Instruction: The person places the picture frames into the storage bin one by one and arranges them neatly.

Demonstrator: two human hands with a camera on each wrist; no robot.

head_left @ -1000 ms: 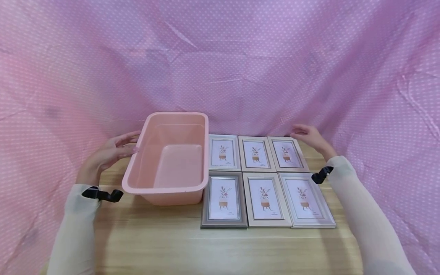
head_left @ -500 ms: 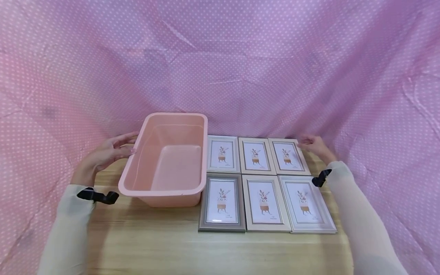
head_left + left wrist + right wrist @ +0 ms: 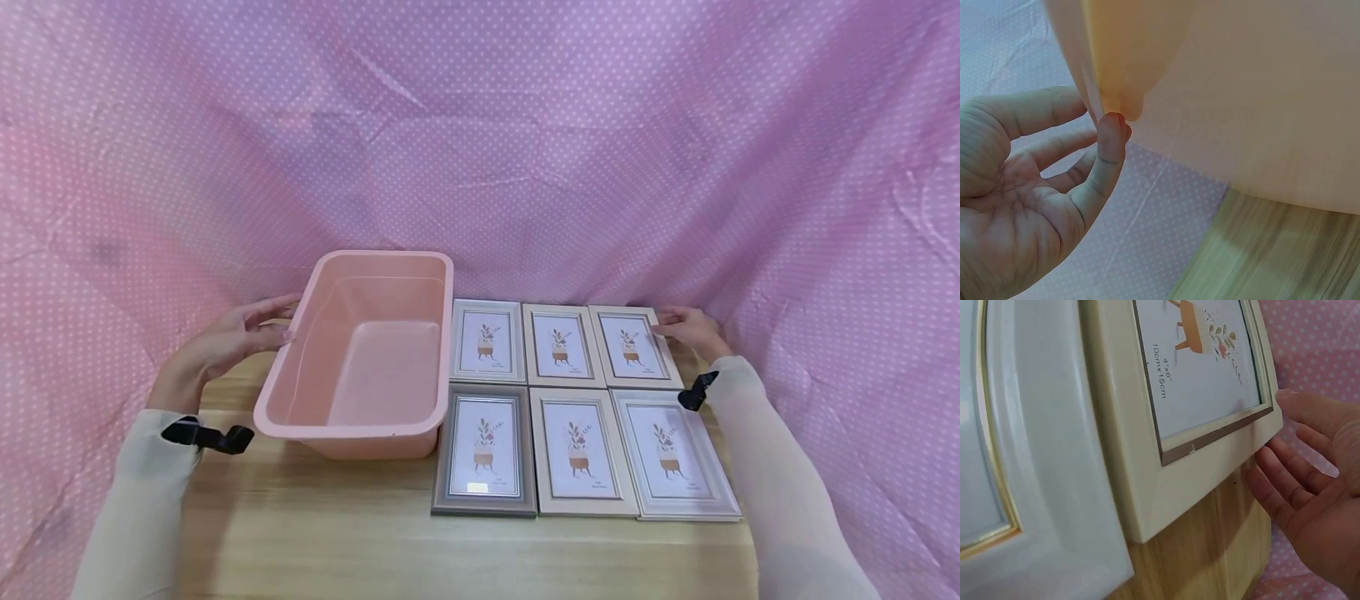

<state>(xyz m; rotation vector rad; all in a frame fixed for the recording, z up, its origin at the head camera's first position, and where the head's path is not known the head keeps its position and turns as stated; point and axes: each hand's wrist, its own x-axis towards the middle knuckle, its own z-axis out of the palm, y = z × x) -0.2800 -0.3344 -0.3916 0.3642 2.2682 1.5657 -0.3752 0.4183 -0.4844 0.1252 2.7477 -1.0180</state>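
So from my end it all comes down to the right hand (image 3: 692, 329) and the cream rectangular picture frame (image 3: 630, 346) with the plant print, the one in the far right corner of a two-by-three block. It looks flat on the light wood desk (image 3: 337, 533), close to the far edge, with its long axis running roughly near edge to far edge. It lies directly left of the right fingers, so they meet its long outer side. On the right wrist cam they're set narrow: thumb on the edge, other fingertips low beside it or just under, can't tell which. I'd call it a light pinch, no idea how firm.

The left hand (image 3: 228, 337) is way over toward the desk's left edge, fingers pinching the left rim of the rectangular pink plastic bin (image 3: 345, 431), so the right is clearly nearer. Two more frames, white (image 3: 487, 340) and cream (image 3: 564, 346), sit between bin and target.

Bit to watch IMO: the target's near end is just beside the white silver-lined frame (image 3: 675, 454), so they could rub.
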